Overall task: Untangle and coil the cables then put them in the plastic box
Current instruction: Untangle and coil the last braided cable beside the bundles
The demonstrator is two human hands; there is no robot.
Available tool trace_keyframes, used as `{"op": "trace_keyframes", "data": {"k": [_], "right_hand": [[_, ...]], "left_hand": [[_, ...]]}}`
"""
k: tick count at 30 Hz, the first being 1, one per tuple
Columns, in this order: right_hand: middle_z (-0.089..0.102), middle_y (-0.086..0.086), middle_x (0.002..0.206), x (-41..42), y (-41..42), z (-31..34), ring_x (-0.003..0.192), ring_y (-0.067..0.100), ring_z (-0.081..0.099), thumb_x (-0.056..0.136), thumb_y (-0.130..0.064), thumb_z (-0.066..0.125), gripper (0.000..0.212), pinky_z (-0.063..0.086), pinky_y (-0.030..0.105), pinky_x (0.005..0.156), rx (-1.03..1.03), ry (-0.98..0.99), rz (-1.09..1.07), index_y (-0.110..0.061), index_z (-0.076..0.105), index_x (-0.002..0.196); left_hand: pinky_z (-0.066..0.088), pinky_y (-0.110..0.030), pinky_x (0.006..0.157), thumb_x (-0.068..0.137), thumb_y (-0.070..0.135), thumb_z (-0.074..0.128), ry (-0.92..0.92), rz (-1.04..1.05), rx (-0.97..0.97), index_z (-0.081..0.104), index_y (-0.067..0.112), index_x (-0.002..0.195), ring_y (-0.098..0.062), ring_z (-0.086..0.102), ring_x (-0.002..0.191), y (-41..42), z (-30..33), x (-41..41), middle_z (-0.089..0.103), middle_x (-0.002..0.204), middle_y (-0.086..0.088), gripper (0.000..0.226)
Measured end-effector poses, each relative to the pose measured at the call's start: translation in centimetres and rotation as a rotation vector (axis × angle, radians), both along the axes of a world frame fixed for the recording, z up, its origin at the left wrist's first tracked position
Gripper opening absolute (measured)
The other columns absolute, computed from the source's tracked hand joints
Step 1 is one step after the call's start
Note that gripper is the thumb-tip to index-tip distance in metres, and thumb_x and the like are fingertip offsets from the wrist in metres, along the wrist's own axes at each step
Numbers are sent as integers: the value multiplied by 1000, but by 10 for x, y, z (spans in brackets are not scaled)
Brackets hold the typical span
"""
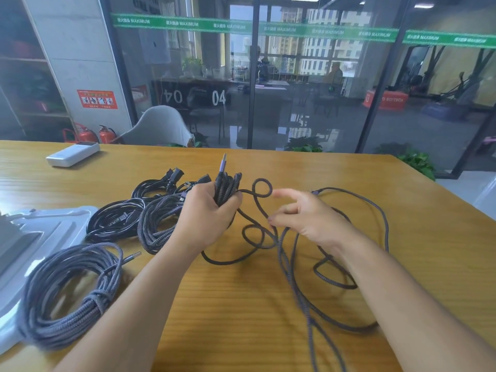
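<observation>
1. The left hand (212, 213) is curled tight round a bunch of gathered loops of a braided cable (268, 234), gripping them upright above the table (349, 181); a USB plug (223, 163) sticks up out of the top of the fist.

2. From that fist the same braided cable runs off toward the right hand (308, 218), making a small ring just beyond the knuckles and further loose loops below and between the two hands.

3. The right hand is half spread, forefinger stretched out toward the small ring and the other fingers loosely bent. Its fingertips sit at a strand of the cable, but motion blur makes it impossible to tell whether they pinch it.

4. More slack of the cable trails under and past the right wrist, sweeping out to the far side of that hand and back toward the near table edge.

5. Just behind the left hand, on its outer side, lies a braided bundle (158, 224), touching the wrist area; beyond it lie black cables (118, 221) in loose coils with plugs showing.

6. Nearer the person, beside the left forearm, lies a finished coil (67, 294), tied round with its own strand, its plug end pointing toward the forearm.

7. The coil partly overlaps a clear plastic lid or box (53, 224) at the table's left edge.

8. Far beyond the left hand a white power bank (72, 154) rests on the table.
</observation>
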State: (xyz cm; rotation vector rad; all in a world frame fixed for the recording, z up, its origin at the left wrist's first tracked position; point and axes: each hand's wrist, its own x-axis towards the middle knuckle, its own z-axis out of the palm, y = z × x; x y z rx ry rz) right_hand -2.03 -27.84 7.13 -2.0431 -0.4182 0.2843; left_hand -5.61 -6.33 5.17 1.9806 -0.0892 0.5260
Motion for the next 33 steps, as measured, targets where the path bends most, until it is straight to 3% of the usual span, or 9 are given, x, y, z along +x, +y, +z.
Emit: {"op": "trace_keyframes", "data": {"k": [3,9,14,16,19,23,27,31,33], "right_hand": [[76,-18,100,7,-15,4,92,-5,68,98,-29,72,15,48,17,81,-215,-123,11,-31,78,112],[69,-18,104,18,-14,-13,82,5,61,105,-34,60,13,44,28,65,-584,-480,-178,-32,72,111],[70,-9,94,23,2,-30,76,8,69,104,-23,62,7,60,29,70,-112,-483,-185,-22,69,106],[72,-4,96,23,6,-30,81,10,74,103,-17,63,11,64,39,77,102,-483,-171,-27,67,100],[74,2,109,25,3,-27,97,15,75,103,-16,64,18,62,39,89,307,-536,-172,-33,64,100],[75,-4,119,31,-22,-12,112,13,72,100,-3,65,14,56,31,99,426,-578,-197,-16,67,106],[75,1,115,38,-64,4,117,10,69,94,14,61,33,53,30,106,377,-736,-289,-16,72,102],[74,-6,117,46,-84,7,121,10,63,98,-18,62,17,43,30,113,240,-634,-237,-19,77,105],[76,-1,120,47,-84,5,122,16,64,104,-53,49,46,41,42,114,292,-347,-217,-21,82,103]], "left_hand": [[29,-19,43,99,18,67,29,2,-44,43,13,65,-9,31,42,0,3,-2,38,47,10,42],[28,-25,46,97,22,70,138,-140,-78,50,13,68,-17,29,49,-13,2,-7,37,56,-1,37],[27,-29,48,91,26,73,252,-269,-111,51,-11,83,-20,28,51,-22,-1,-8,36,59,-4,44],[25,-27,48,89,29,73,267,-285,-111,51,-13,86,-20,26,52,-21,0,-8,34,61,-6,48],[25,-27,48,95,23,72,286,-305,-94,51,-9,82,-20,26,51,-19,0,-8,35,63,-9,41],[27,-29,51,94,23,73,279,-209,-119,55,14,67,-19,29,51,-10,2,-6,38,58,-4,34],[32,-35,58,91,25,73,213,-62,-228,61,13,73,-21,35,56,4,5,-2,42,60,-7,25],[32,-36,59,94,25,72,138,37,-276,62,4,81,-23,35,62,8,6,0,42,66,-10,27],[31,-36,58,95,26,71,127,58,-287,60,0,82,-23,35,63,8,7,0,43,67,-10,31]]}}
